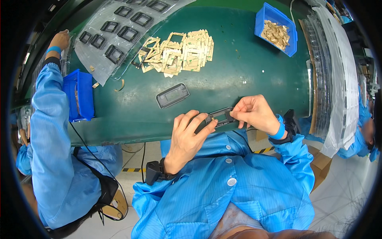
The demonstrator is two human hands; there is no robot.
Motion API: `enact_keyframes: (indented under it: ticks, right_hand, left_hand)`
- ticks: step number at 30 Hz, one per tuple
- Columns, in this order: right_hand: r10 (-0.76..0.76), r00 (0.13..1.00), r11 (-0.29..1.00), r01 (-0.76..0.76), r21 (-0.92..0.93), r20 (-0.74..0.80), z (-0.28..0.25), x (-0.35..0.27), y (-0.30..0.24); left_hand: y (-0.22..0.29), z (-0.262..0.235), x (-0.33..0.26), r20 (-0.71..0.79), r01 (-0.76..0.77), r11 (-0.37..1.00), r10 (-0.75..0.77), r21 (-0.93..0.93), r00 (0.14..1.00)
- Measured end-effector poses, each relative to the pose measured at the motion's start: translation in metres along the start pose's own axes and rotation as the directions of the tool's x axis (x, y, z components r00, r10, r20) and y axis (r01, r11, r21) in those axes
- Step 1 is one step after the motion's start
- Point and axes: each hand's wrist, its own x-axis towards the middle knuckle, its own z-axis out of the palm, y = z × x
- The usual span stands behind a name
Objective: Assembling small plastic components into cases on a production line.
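The black frame is at the near edge of the worktop, lengthwise between left hand and right hand, whose fingers grip its opposite ends.

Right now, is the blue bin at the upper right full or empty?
Partly filled: the blue bin holds a heap of small tan pieces, and bare inner wall shows above them.

Near centre, the left hand hides some of the dark part from me; upper left, the top edge crops the sheet.
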Motion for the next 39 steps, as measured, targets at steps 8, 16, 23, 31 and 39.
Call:
enact_keyframes:
  ticks: [8,16,23,31,39]
  right_hand:
    - [-0.008,1.000,1.000,0.008,0.004,-0.015,0.0011,-0.0008,0.0002]
    - [-0.013,1.000,1.000,0.012,-0.014,-0.009,0.0011,-0.0010,-0.0012]
    - [-0.018,1.000,1.000,0.018,-0.012,-0.014,0.0016,-0.0008,-0.0006]
    - [-0.022,0.999,1.000,0.021,-0.014,-0.025,0.0025,-0.0004,0.0013]
    - [-0.035,0.999,0.999,0.034,-0.013,-0.030,0.0024,0.0004,0.0025]
  left_hand:
    - [-0.0004,0.0013,0.0000,0.003,-0.009,1.000,0.009,0.009,1.000]
    - [-0.0019,0.0021,-0.0008,-0.035,0.022,0.999,-0.023,-0.027,0.999]
    - [-0.0027,0.0017,-0.0018,-0.028,0.009,1.000,-0.010,-0.022,1.000]
    - [-0.0046,0.0028,-0.0030,-0.024,-0.054,0.998,0.055,0.039,0.998]
    - [-0.0020,0.0056,-0.0048,-0.055,-0.020,0.999,0.022,0.027,0.998]
